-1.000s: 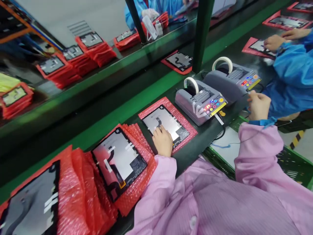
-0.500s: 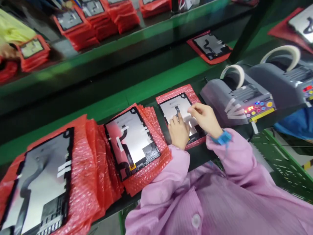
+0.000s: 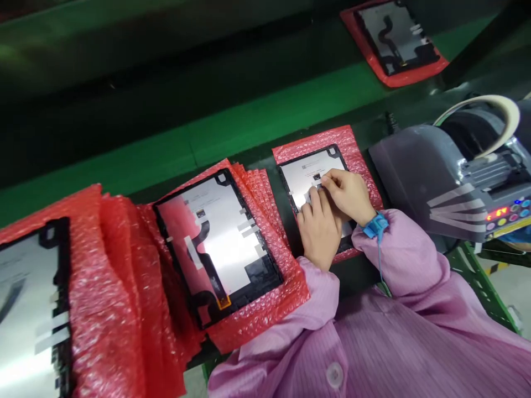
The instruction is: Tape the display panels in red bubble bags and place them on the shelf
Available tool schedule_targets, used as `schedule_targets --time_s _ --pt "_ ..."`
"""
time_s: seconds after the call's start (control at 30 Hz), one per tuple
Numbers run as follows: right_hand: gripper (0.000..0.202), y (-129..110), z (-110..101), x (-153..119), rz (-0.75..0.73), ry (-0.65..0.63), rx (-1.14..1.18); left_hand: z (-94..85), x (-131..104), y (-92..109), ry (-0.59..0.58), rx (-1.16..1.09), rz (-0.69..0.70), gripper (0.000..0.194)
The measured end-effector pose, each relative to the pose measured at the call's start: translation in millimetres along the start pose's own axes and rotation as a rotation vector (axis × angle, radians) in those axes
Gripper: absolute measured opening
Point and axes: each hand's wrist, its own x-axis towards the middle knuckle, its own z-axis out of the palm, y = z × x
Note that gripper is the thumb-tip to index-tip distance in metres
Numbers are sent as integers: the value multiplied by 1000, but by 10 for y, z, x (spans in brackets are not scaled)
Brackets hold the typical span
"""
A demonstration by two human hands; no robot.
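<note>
A silver, black-edged display panel (image 3: 296, 179) lies on a red bubble-wrap bag (image 3: 360, 168) in front of me. My left hand (image 3: 320, 229) rests on it, fingers stretched out over the dark ribbon cable, most of which they hide. My right hand (image 3: 350, 196) has thumb and forefinger pinched at the cable's small black connector (image 3: 317, 177), on what looks like a short pale strip of tape. A blue wrist strap (image 3: 375, 225) circles my right wrist. To the left, a similar panel (image 3: 232, 249) with an exposed ribbon cable tops a stack of red bags.
A grey tape dispenser (image 3: 418, 171) with a lit red display and tape strips stuck on its side stands at the right. Another panel (image 3: 398, 38) lies on a red bag at the back. A taller stack of red bags (image 3: 108, 309) with a panel fills the left.
My right hand has come down to the connector, closer to my left fingers. My head view has shifted closer and lower, so the upper shelf's stacks are out of sight.
</note>
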Motion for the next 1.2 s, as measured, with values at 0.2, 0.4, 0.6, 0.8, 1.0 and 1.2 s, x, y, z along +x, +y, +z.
schedule_targets --time_s 0.2,0.4,0.6,0.8,1.0,1.2 --pt "28 -40 43 4 5 27 -131 -7 8 -10 -13 10 19 55" --pt "30 -105 17 13 -5 4 -230 2 18 -11 -32 24 35 53" --pt "29 -207 -64 37 -22 -93 -357 -13 31 -5 -51 1 21 52" --pt "37 -225 -121 1 64 -11 -547 -39 53 -9 -48 -7 13 59" --pt "42 28 -150 30 148 260 -414 0 -218 26 86 -142 -169 51" --pt "34 186 -182 229 240 130 -85 160 -386 30 134 -417 -265 55"
